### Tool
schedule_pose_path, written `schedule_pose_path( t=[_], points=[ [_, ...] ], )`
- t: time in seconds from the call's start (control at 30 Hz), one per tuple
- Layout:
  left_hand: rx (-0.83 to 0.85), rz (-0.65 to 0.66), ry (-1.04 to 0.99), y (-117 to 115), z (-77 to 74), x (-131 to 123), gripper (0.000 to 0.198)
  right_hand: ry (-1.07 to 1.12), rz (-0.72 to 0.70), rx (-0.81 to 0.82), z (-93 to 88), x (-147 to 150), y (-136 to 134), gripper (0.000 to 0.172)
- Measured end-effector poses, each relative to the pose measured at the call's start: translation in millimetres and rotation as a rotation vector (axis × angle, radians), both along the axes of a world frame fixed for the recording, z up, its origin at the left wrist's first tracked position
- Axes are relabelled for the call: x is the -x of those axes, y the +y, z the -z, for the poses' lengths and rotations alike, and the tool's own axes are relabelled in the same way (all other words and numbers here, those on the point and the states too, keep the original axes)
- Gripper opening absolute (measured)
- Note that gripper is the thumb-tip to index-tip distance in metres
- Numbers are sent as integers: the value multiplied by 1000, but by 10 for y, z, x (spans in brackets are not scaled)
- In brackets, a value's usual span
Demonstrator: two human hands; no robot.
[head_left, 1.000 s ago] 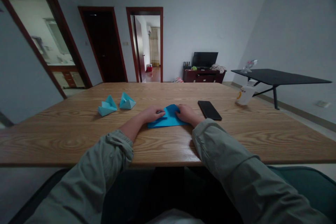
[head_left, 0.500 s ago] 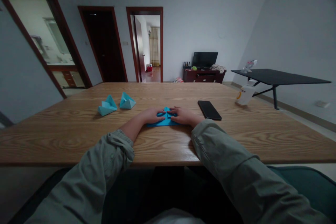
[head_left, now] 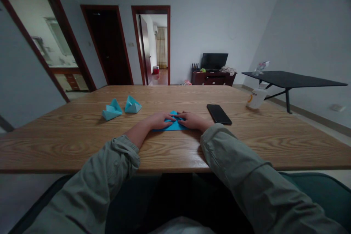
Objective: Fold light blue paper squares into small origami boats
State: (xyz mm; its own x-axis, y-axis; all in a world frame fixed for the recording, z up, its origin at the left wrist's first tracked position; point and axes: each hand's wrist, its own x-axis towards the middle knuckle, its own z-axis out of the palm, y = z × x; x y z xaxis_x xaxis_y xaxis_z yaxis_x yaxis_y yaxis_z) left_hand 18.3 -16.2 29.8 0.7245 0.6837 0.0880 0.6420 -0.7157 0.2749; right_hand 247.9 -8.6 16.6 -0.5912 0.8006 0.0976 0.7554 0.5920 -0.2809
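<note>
A folded sheet of blue paper (head_left: 173, 126) lies flat on the wooden table (head_left: 175, 146) in front of me. My left hand (head_left: 160, 120) rests on its left half and my right hand (head_left: 191, 120) on its right half. Both hands lie flat with fingers stretched out, fingertips meeting near the paper's top point and pressing it down. Most of the paper is hidden under the hands.
Two folded light-blue paper shapes (head_left: 112, 110) (head_left: 132, 105) stand at the left of the table. A black phone (head_left: 218, 114) lies right of my hands, a white cup (head_left: 255, 98) farther right. A black side table (head_left: 293, 79) stands beyond.
The paper's right part has been folded in toward the centre, leaving a smaller shape. Both hands have closed in over it and now press it flat.
</note>
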Motion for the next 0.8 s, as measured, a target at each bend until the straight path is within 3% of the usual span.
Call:
schedule_pose_path(
  t=[0.07, 0.2, 0.3, 0.43, 0.5, 0.6, 0.8],
  points=[
    [21, -8, 7, -14, -12, 1, 45, 53, -25, -28, -20, -3, -12, 47],
    [109, -46, 34, -43, -49, 9, 74, 128, -133, -88, -99, -2, -65, 35],
    [146, -53, 54, -58, -73, 9, 84, 126, -170, -36, -160, -11, -114, 41],
    [141, -55, 67, -67, -86, 11, 83, 73, -108, 100, -207, -41, -154, 74],
    [130, -53, 66, -66, -85, 18, 79, 58, -75, 129, -217, -50, -159, 80],
    [122, -50, 64, -57, -78, 30, 73, 59, -67, 137, -223, -53, -153, 76],
    [122, -67, 48, -38, -59, 34, 56, 76, -64, 122, -224, -56, -145, 49]
  ],
)
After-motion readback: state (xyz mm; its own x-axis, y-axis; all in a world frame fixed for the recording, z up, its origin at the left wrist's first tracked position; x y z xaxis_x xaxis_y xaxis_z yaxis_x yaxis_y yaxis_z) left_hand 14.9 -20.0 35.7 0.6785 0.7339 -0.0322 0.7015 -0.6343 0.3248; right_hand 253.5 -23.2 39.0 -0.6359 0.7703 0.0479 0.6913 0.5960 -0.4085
